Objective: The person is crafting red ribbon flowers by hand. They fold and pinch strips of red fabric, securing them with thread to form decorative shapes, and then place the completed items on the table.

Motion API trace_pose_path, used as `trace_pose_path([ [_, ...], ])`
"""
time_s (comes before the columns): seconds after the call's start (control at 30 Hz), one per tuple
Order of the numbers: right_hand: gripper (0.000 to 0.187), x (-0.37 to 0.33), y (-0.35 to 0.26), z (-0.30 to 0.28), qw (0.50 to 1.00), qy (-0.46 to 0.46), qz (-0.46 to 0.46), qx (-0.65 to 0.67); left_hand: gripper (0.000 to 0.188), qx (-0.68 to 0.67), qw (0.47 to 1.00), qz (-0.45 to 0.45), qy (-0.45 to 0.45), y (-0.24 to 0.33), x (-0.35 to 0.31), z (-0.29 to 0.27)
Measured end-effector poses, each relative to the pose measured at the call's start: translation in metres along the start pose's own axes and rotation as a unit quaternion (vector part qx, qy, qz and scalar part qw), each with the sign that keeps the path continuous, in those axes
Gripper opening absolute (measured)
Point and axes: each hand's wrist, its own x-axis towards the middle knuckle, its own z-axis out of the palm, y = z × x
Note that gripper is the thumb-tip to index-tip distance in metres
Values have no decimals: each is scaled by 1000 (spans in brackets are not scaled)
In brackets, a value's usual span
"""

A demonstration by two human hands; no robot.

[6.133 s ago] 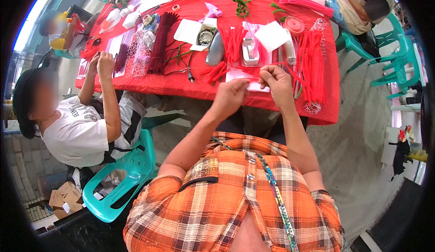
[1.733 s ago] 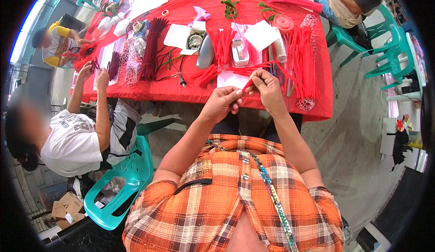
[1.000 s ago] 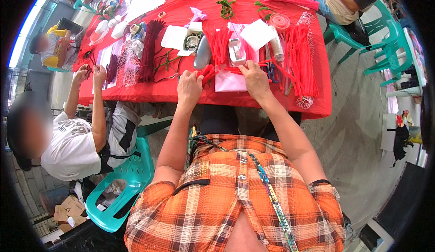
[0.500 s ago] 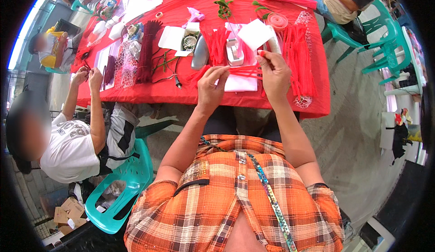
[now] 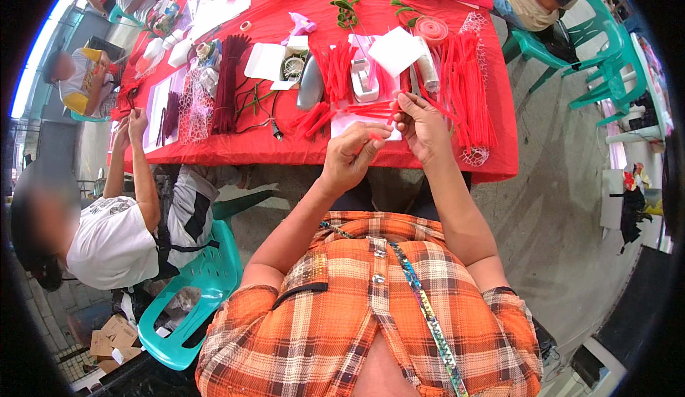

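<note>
Over the front edge of the red-covered table, my left hand [image 5: 348, 158] has its thumb and fingers curled together, with a small bit of red fuzzy stem at the tips. Close beside it, my right hand [image 5: 424, 124] pinches a bent red pipe cleaner [image 5: 392, 114]; the fingers partly hide it. Short red pipe cleaners [image 5: 312, 120] lie left of my hands. Beyond my hands are a white tape dispenser [image 5: 366, 86], a white square sheet [image 5: 394, 51] and another bunch of red pipe cleaners [image 5: 333, 68].
A large red pipe-cleaner bundle [image 5: 467, 90] lies at right, a dark red bundle [image 5: 232, 76] at left. A grey rounded object [image 5: 310, 84], an open white box [image 5: 267, 61] and a plug [image 5: 277, 130] are nearby. A co-worker [image 5: 107, 240] sits at left near a green chair [image 5: 189, 304].
My hands have come closer together, the left moving right and nearer to me. The red stems stretched between them are now bunched at my right fingers.
</note>
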Motion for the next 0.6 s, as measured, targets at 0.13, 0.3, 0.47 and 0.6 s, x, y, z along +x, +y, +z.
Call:
trace_pose_path([
  [0.13,17,-5,6,6,994,-43,-66,-72,13,-90,975,-137,148,7,10,10],
  [0.3,16,-17,1,21,971,-60,-136,-187,12,-15,980,-150,129,12,18,5],
  [0.47,16,-14,6,15,958,-80,-164,-223,9,70,985,-115,112,16,22,4],
  [0.6,17,-15,5,15,964,-97,-146,-198,10,89,984,-115,101,13,21,3],
])
